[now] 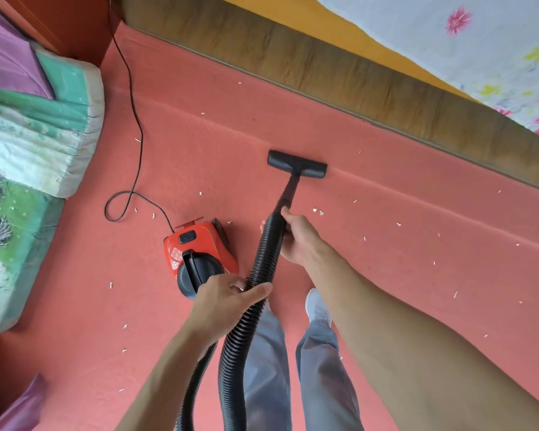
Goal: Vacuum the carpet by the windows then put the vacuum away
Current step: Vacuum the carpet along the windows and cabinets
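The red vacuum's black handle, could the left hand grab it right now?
Probably yes, once it lets go. The left hand is right beside the handle with nothing between them, but its fingers are wrapped round the hose, so it is busy.

Home bedroom: carpet (pixel 199 144), bed frame (pixel 339 79), cushions (pixel 53 126).

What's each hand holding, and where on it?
Both grip the vacuum hose: right hand at its end by the wand, left hand farther back along it.
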Action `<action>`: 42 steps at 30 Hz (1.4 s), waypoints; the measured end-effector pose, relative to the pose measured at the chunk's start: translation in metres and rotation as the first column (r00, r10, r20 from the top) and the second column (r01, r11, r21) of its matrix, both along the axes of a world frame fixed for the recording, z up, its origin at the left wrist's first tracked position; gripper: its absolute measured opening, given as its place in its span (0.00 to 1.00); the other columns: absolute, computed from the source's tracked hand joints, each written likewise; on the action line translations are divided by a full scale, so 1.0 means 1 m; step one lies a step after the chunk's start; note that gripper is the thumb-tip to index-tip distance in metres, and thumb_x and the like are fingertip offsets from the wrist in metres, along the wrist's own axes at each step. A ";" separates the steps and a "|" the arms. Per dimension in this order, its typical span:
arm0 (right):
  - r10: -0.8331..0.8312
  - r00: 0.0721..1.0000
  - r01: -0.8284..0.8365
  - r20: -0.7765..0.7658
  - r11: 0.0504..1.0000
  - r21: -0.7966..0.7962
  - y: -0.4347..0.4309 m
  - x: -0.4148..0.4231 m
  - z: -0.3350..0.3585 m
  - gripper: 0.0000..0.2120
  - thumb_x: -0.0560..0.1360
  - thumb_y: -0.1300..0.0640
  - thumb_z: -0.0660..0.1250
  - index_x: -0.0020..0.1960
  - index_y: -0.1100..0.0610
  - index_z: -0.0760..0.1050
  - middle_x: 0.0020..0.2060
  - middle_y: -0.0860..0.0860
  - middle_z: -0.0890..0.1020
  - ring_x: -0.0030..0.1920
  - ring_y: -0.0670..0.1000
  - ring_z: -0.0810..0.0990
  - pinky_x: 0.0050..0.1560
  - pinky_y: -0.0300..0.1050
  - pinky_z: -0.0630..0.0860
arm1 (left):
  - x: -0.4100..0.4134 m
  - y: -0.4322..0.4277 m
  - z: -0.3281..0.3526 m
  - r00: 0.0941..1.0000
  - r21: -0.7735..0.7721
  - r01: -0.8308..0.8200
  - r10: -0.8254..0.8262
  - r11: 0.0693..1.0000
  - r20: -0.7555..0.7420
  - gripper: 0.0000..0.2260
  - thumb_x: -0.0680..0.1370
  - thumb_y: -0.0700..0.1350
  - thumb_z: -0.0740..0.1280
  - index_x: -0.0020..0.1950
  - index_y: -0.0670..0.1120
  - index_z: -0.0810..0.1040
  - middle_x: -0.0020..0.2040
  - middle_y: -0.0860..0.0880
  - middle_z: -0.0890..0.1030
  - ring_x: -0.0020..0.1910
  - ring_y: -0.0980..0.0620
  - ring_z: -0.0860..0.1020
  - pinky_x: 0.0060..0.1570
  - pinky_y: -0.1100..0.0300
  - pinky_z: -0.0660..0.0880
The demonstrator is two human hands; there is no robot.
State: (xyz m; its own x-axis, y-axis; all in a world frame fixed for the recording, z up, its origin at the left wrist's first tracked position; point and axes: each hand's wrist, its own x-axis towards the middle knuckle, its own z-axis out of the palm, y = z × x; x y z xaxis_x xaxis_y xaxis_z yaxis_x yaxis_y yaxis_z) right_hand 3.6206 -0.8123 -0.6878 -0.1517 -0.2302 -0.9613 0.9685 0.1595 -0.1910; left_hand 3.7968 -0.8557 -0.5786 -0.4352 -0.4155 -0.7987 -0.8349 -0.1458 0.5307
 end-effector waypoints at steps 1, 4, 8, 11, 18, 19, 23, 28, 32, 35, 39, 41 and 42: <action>0.005 1.000 -0.005 0.006 1.000 -0.012 -0.003 0.001 -0.001 0.15 0.81 0.53 0.63 0.55 0.66 0.71 0.42 0.59 0.79 0.41 0.57 0.80 0.47 0.51 0.79 | 0.004 -0.001 -0.003 1.000 -0.005 -0.021 0.021 1.000 0.019 0.19 0.72 0.59 0.74 0.39 0.43 0.83 0.35 0.45 0.83 0.32 0.53 0.78 0.37 0.59 0.71; 0.116 0.993 -0.116 0.011 0.993 0.018 0.012 0.012 -0.004 0.16 0.79 0.52 0.66 0.57 0.64 0.73 0.42 0.59 0.80 0.43 0.57 0.81 0.51 0.51 0.80 | 0.021 -0.001 -0.009 0.998 0.113 -0.053 0.050 0.992 0.029 0.30 0.65 0.67 0.73 0.41 0.38 0.81 0.33 0.45 0.78 0.33 0.53 0.75 0.38 0.57 0.70; 0.209 0.978 -0.206 -0.001 0.965 0.162 0.057 0.029 0.006 0.14 0.78 0.52 0.68 0.54 0.64 0.76 0.41 0.58 0.82 0.40 0.57 0.82 0.39 0.48 0.80 | 0.032 0.018 -0.005 0.997 0.308 0.079 -0.083 0.948 0.002 0.26 0.67 0.66 0.73 0.39 0.42 0.84 0.33 0.50 0.81 0.34 0.51 0.79 0.38 0.56 0.75; 0.157 0.988 -0.156 0.010 0.974 0.165 0.086 0.028 0.027 0.13 0.80 0.53 0.65 0.51 0.64 0.77 0.39 0.58 0.82 0.38 0.55 0.81 0.35 0.44 0.79 | 0.030 0.028 0.005 0.992 0.399 0.123 -0.114 0.909 -0.045 0.22 0.67 0.65 0.74 0.41 0.45 0.85 0.40 0.49 0.86 0.38 0.51 0.84 0.39 0.57 0.79; -0.195 0.980 0.193 0.025 0.978 0.080 0.129 0.018 0.058 0.15 0.79 0.54 0.66 0.58 0.65 0.73 0.42 0.58 0.78 0.40 0.52 0.80 0.38 0.41 0.82 | 0.005 0.026 0.023 0.975 0.432 0.218 -0.172 0.875 -0.143 0.18 0.67 0.64 0.75 0.43 0.50 0.84 0.37 0.53 0.84 0.36 0.58 0.80 0.39 0.64 0.74; -0.209 0.978 0.207 0.024 0.976 0.074 0.132 0.018 0.059 0.15 0.79 0.53 0.65 0.57 0.65 0.73 0.40 0.58 0.78 0.39 0.52 0.80 0.39 0.41 0.81 | 0.003 0.025 0.023 0.972 0.416 0.231 -0.188 0.880 -0.142 0.19 0.67 0.65 0.75 0.44 0.50 0.85 0.39 0.52 0.84 0.37 0.57 0.80 0.40 0.63 0.75; -0.146 0.989 0.145 -0.003 0.982 0.120 0.141 0.017 0.045 0.17 0.79 0.51 0.65 0.58 0.64 0.72 0.39 0.58 0.79 0.40 0.53 0.79 0.54 0.48 0.75 | 0.000 0.025 0.013 0.972 0.275 0.233 -0.215 0.933 -0.096 0.18 0.72 0.62 0.73 0.46 0.47 0.85 0.41 0.48 0.85 0.35 0.59 0.80 0.37 0.68 0.75; -0.002 1.000 0.005 -0.013 0.981 0.192 0.126 0.012 0.031 0.16 0.79 0.50 0.66 0.52 0.64 0.75 0.43 0.58 0.79 0.41 0.53 0.79 0.40 0.44 0.78 | 0.008 0.045 0.000 0.979 0.214 0.202 -0.206 0.956 -0.005 0.18 0.74 0.62 0.71 0.45 0.46 0.84 0.39 0.48 0.85 0.33 0.56 0.80 0.38 0.63 0.74; 0.073 0.996 -0.054 -0.057 0.957 0.286 0.106 0.013 0.029 0.15 0.78 0.49 0.68 0.52 0.61 0.75 0.40 0.56 0.81 0.38 0.54 0.81 0.34 0.44 0.79 | 0.009 0.063 0.004 0.994 0.199 0.106 -0.109 0.974 0.003 0.19 0.75 0.63 0.69 0.45 0.47 0.84 0.41 0.47 0.85 0.34 0.55 0.80 0.37 0.63 0.73; 0.172 0.984 -0.148 -0.046 0.935 0.322 0.105 0.021 0.035 0.16 0.76 0.48 0.70 0.52 0.61 0.75 0.41 0.56 0.81 0.39 0.55 0.82 0.35 0.45 0.78 | 0.008 0.063 0.012 0.992 0.230 0.119 -0.124 0.966 0.008 0.20 0.74 0.63 0.70 0.45 0.45 0.85 0.41 0.45 0.86 0.34 0.53 0.80 0.38 0.61 0.75; 0.495 0.857 -0.360 -0.144 0.775 0.520 0.117 0.041 0.050 0.18 0.75 0.49 0.71 0.55 0.61 0.74 0.44 0.57 0.81 0.39 0.54 0.81 0.31 0.43 0.77 | 0.014 0.053 0.031 0.976 0.262 0.189 -0.211 0.947 0.057 0.20 0.73 0.61 0.72 0.45 0.43 0.85 0.37 0.47 0.85 0.33 0.54 0.81 0.31 0.63 0.75; 0.506 0.851 -0.382 -0.137 0.778 0.499 0.126 0.052 0.056 0.17 0.75 0.51 0.71 0.55 0.62 0.72 0.45 0.59 0.82 0.40 0.56 0.82 0.32 0.44 0.79 | 0.021 0.049 0.043 0.959 0.271 0.249 -0.276 0.930 0.067 0.20 0.72 0.60 0.73 0.46 0.42 0.86 0.35 0.48 0.84 0.33 0.52 0.82 0.29 0.62 0.77; 0.507 0.855 -0.406 -0.111 0.786 0.465 0.131 0.059 0.059 0.16 0.76 0.52 0.71 0.54 0.63 0.72 0.45 0.60 0.82 0.40 0.56 0.83 0.32 0.45 0.80 | 0.026 0.048 0.048 0.945 0.263 0.288 -0.318 0.921 0.080 0.21 0.72 0.60 0.73 0.46 0.41 0.85 0.37 0.46 0.84 0.33 0.51 0.82 0.32 0.59 0.79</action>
State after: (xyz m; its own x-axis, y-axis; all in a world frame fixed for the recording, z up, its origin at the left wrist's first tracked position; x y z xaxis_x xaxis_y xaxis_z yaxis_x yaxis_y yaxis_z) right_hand 3.6797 -0.6817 -0.6288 -0.3467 0.0813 -0.9344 0.7015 0.6838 -0.2008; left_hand 3.8224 -0.8078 -0.5306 -0.4052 -0.0640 -0.9120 -0.9141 0.0119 0.4053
